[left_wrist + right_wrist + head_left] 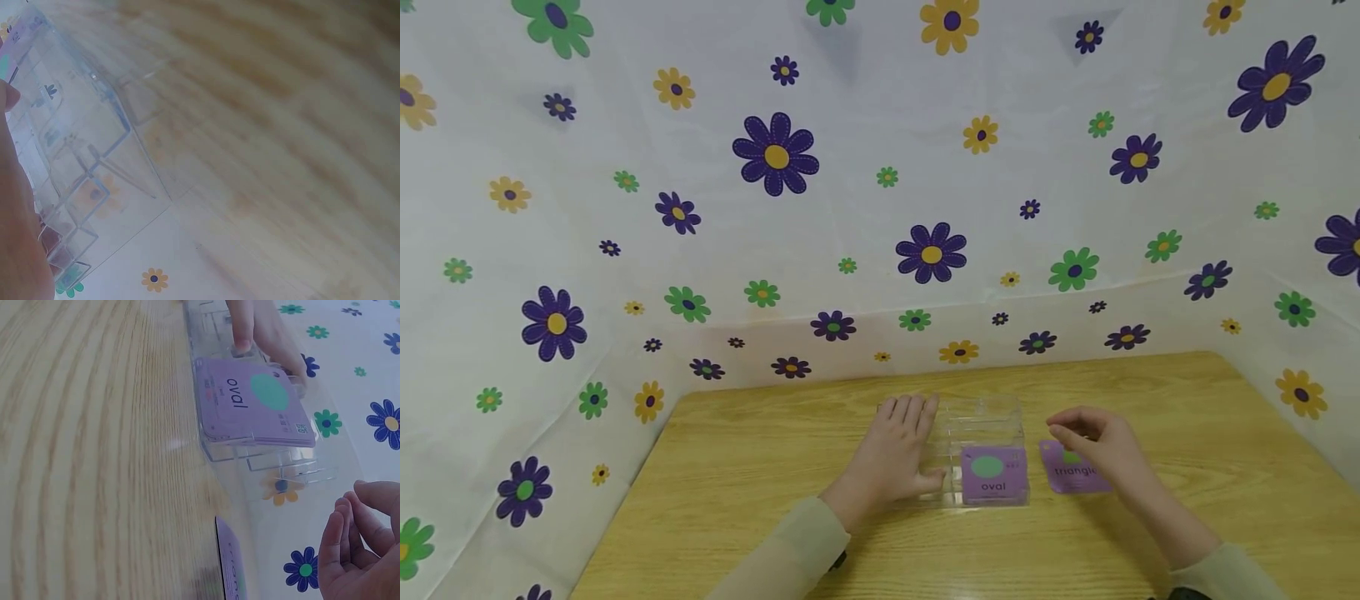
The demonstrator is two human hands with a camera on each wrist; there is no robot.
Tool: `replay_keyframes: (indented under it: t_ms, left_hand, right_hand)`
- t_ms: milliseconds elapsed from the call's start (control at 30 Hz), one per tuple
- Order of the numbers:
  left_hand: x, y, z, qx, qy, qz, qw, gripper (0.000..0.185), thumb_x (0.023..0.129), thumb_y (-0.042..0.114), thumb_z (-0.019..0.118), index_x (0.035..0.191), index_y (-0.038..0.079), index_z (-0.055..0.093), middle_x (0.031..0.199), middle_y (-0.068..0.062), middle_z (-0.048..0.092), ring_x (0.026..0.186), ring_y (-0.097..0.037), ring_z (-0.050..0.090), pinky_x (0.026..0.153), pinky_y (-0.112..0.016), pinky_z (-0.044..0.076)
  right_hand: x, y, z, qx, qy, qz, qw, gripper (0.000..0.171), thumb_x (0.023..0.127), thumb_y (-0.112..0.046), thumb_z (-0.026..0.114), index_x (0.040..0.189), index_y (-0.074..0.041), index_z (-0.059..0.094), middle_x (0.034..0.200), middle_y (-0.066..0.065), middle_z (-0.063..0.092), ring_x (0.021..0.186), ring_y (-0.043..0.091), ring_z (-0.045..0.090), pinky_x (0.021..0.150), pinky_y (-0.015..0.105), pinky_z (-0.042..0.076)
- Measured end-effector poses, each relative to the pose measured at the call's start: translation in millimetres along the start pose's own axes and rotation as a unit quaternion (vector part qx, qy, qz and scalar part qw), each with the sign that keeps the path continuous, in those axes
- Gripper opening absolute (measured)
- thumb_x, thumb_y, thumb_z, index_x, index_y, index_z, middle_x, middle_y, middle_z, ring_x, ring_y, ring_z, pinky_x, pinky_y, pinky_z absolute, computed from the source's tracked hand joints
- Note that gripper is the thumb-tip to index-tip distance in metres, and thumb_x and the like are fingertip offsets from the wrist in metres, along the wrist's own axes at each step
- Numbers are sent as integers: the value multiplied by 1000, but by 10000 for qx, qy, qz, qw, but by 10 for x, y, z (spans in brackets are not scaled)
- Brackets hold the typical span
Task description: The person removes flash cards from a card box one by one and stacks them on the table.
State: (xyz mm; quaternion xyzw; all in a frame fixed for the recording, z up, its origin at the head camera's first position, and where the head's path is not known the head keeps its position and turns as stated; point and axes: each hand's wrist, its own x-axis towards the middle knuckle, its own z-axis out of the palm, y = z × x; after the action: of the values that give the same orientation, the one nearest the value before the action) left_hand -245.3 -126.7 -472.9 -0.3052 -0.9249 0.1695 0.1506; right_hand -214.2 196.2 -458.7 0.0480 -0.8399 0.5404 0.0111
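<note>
Resting flat against the side of a clear plastic box point(981, 433), the left hand point(895, 454) has its fingers straight and together. An "oval" card point(994, 477) stands in the box's front compartment. The right hand point(1093, 446) hovers, fingers loosely curled and empty, over a "triangle" card point(1063, 475) lying on the wooden table point(737, 500) just beside the box.

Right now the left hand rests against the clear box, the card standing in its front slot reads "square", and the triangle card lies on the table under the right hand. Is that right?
Not quite. The card standing in the front of the clear box reads "oval", as the head and right wrist views show. The rest holds: the left hand rests against the box, and the triangle card lies on the table under the right hand.
</note>
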Motion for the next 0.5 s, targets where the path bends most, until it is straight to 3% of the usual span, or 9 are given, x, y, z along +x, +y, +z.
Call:
replay_keyframes:
  t_ms: [500]
  left_hand:
    - [-1,8,-20,45,-103,13,9999,106,93,78,45,167,5,23,157,-12,50,143,-27,50,121,-45,41]
  right_hand:
    - [-50,-52,120,51,-120,-49,9999,26,100,-12,72,120,5,73,114,17,77,88,3,66,78,22,57]
